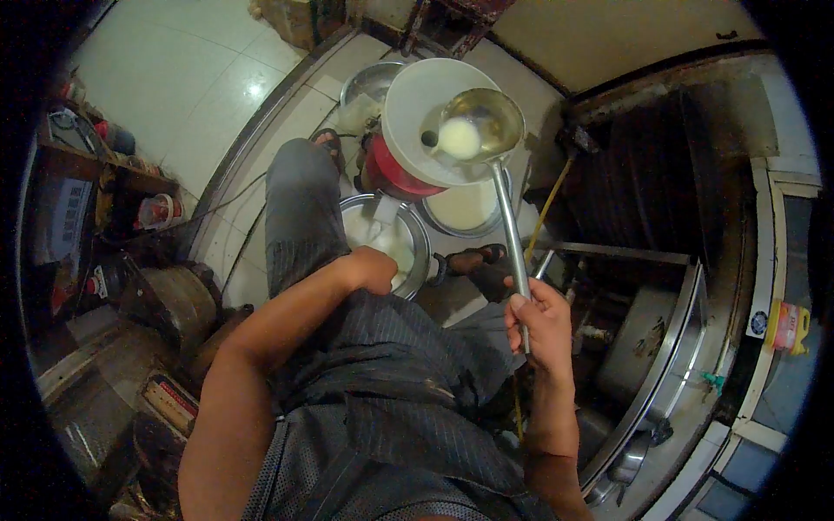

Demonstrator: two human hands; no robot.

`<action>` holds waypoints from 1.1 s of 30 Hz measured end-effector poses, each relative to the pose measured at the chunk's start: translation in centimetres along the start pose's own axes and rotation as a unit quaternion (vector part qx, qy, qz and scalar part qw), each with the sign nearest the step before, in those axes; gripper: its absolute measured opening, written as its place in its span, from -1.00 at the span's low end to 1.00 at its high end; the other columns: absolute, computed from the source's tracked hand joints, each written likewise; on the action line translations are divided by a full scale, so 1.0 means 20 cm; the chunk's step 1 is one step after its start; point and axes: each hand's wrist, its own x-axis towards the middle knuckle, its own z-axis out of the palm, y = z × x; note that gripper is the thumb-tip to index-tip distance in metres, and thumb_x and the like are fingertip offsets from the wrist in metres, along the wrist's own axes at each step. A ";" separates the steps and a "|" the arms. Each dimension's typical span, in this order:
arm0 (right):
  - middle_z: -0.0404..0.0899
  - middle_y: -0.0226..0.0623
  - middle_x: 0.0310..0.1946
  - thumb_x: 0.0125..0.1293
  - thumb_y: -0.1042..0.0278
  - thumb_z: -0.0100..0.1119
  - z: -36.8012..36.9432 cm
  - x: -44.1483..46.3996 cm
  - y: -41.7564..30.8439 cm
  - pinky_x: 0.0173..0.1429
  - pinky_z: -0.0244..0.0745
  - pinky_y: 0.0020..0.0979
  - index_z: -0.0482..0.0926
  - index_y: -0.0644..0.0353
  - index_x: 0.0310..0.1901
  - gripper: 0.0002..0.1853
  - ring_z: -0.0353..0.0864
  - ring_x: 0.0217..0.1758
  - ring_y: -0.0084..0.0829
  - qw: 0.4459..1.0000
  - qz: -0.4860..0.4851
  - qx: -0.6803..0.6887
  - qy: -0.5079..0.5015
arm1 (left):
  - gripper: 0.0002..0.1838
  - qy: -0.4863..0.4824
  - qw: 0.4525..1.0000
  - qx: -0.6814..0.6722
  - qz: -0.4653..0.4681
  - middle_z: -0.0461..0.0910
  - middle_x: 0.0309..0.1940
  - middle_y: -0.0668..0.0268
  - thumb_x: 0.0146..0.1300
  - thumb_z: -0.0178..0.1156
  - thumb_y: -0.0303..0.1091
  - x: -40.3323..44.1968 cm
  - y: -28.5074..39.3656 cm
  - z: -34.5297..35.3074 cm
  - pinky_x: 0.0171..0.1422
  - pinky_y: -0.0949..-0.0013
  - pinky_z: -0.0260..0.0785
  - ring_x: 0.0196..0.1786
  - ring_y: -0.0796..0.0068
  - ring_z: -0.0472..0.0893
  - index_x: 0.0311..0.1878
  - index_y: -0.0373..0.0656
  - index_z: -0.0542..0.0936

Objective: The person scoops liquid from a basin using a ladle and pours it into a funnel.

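- The right hand point(540, 319) grasps the ladle point(510, 230) by its long handle, thumb pressed along it.
- The left hand point(373, 267) has its fingers curled in at the edge of the steel pot point(423, 239); whether they hold anything, I cannot tell.
- The ladle's cup, with pale liquid in it, is over the wide white bowl point(408, 91) atop a red machine point(393, 171).
- The pot holds something whitish; a basin point(476, 233) beside it holds pale liquid.
- Another metal basin point(369, 80) sits behind the machine, partly hidden.
- The left leg point(304, 204) flanks the pot.
- Pale tiles point(204, 82) cover the floor; a cluttered shelf point(117, 169) stands left.
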 end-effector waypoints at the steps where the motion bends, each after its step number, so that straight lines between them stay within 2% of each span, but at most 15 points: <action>1: 0.51 -0.33 -0.57 0.35 0.42 0.13 0.00 0.00 0.00 -0.68 0.30 -0.54 0.48 0.36 0.06 -0.70 0.42 -0.75 -0.57 1.000 0.000 0.000 0.000 | -0.68 0.002 1.000 -0.001 -0.003 0.69 -0.21 0.01 -0.03 0.14 -0.31 0.00 0.00 0.00 -0.07 0.04 0.49 -0.12 0.02 0.68 -0.22 -0.25 0.70; 16: 0.51 -0.33 -0.54 0.34 0.46 0.17 0.01 0.04 0.10 -0.68 0.33 -0.51 0.45 0.33 0.12 -0.66 0.45 -0.72 -0.56 0.998 -0.016 -0.047 0.030 | -0.67 -0.017 1.000 0.002 -0.012 0.69 -0.21 0.01 -0.03 0.14 -0.30 -0.02 0.01 -0.03 -0.08 0.03 0.49 -0.12 0.01 0.68 -0.23 -0.26 0.70; 19: 0.50 -0.36 -0.55 0.33 0.44 0.20 0.02 0.04 0.14 -0.64 0.38 -0.52 0.45 0.31 0.14 -0.63 0.46 -0.70 -0.58 0.993 -0.022 -0.095 0.062 | -0.67 -0.023 1.000 0.004 -0.012 0.69 -0.21 0.01 -0.03 0.14 -0.30 -0.02 0.02 -0.04 -0.07 0.03 0.49 -0.11 0.02 0.68 -0.23 -0.25 0.70; 21: 0.52 -0.38 -0.53 0.31 0.44 0.22 0.03 0.03 0.18 -0.58 0.42 -0.52 0.45 0.31 0.17 -0.59 0.47 -0.65 -0.61 0.985 -0.066 -0.139 0.073 | -0.67 -0.020 1.000 0.007 -0.013 0.69 -0.21 0.01 -0.03 0.14 -0.30 -0.01 0.01 -0.03 -0.07 0.03 0.49 -0.11 0.02 0.68 -0.22 -0.25 0.70; 25: 0.54 -0.39 -0.51 0.29 0.45 0.24 0.00 0.03 0.27 -0.54 0.43 -0.53 0.46 0.32 0.17 -0.58 0.47 -0.60 -0.64 0.971 -0.095 -0.200 0.092 | -0.66 -0.020 1.000 0.012 -0.017 0.69 -0.19 0.02 -0.03 0.14 -0.29 0.01 0.01 0.00 -0.06 0.04 0.49 -0.10 0.03 0.68 -0.21 -0.24 0.70; 27: 0.49 -0.41 -0.50 0.29 0.46 0.19 -0.04 0.05 0.34 -0.55 0.40 -0.53 0.45 0.33 0.19 -0.57 0.43 -0.64 -0.63 0.956 -0.162 -0.230 0.083 | -0.66 -0.027 0.999 0.017 -0.018 0.69 -0.19 0.02 -0.03 0.14 -0.28 0.03 0.00 0.01 -0.05 0.05 0.50 -0.09 0.04 0.68 -0.21 -0.23 0.70; 28: 0.49 -0.41 -0.50 0.29 0.46 0.19 -0.04 0.04 0.34 -0.55 0.40 -0.53 0.45 0.33 0.19 -0.57 0.43 -0.64 -0.63 0.957 -0.160 -0.227 0.084 | -0.66 -0.031 0.999 0.021 -0.019 0.69 -0.18 0.03 -0.03 0.14 -0.27 0.03 0.00 0.02 -0.05 0.06 0.50 -0.09 0.04 0.68 -0.21 -0.22 0.71; 30: 0.49 -0.37 -0.51 0.30 0.46 0.17 -0.04 0.03 0.35 -0.56 0.39 -0.52 0.41 0.36 0.20 -0.56 0.43 -0.65 -0.60 0.981 -0.095 -0.127 0.111 | -0.66 -0.040 0.999 0.026 -0.020 0.69 -0.17 0.04 -0.02 0.14 -0.27 0.05 0.00 0.03 -0.04 0.06 0.50 -0.08 0.05 0.68 -0.21 -0.21 0.71; 31: 0.49 -0.37 -0.51 0.30 0.46 0.17 -0.05 0.04 0.36 -0.56 0.39 -0.52 0.41 0.36 0.20 -0.56 0.43 -0.65 -0.60 0.982 -0.092 -0.123 0.112 | -0.66 -0.045 0.998 0.029 -0.019 0.69 -0.16 0.05 -0.02 0.15 -0.26 0.05 0.00 0.02 -0.04 0.06 0.50 -0.08 0.05 0.68 -0.21 -0.21 0.71; 33: 0.48 -0.33 -0.52 0.33 0.47 0.11 -0.09 0.09 0.40 -0.58 0.36 -0.52 0.37 0.39 0.20 -0.57 0.42 -0.67 -0.55 0.991 -0.097 -0.008 0.087 | -0.66 -0.057 0.998 0.033 -0.020 0.70 -0.16 0.05 -0.01 0.15 -0.25 0.06 0.01 0.01 -0.03 0.06 0.50 -0.08 0.06 0.68 -0.21 -0.20 0.71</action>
